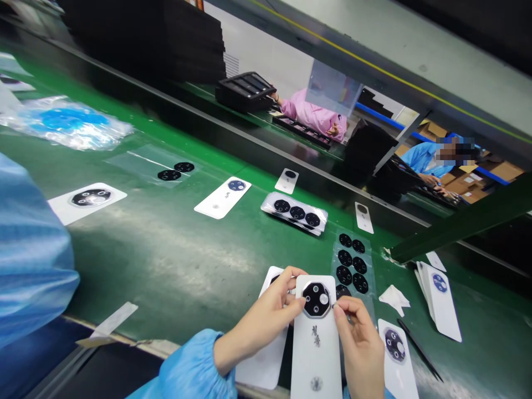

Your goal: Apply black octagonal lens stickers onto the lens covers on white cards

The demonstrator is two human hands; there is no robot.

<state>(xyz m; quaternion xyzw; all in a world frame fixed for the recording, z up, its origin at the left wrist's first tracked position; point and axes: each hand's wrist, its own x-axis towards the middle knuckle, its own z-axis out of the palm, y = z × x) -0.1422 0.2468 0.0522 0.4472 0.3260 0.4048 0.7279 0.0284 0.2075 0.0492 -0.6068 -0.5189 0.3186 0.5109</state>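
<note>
1. White phone back [316, 360] is near, right of center, with the left hand's [266, 316] grip clamped on its left side, thumb by the black camera cover [316, 300].
2. Right hand [361, 339]: fingertips together at its right edge, can't tell what they're pinching, if anything.
3. Imo a thumb slip could smudge or nudge that cover. A dip might scrape the other phone back [260, 360] on the left.
4. Right's cramped: tweezers [419, 349], film sheet [352, 257]. Surface's [166, 266] near edge is close, so drops could go over; loads of room left.
</note>
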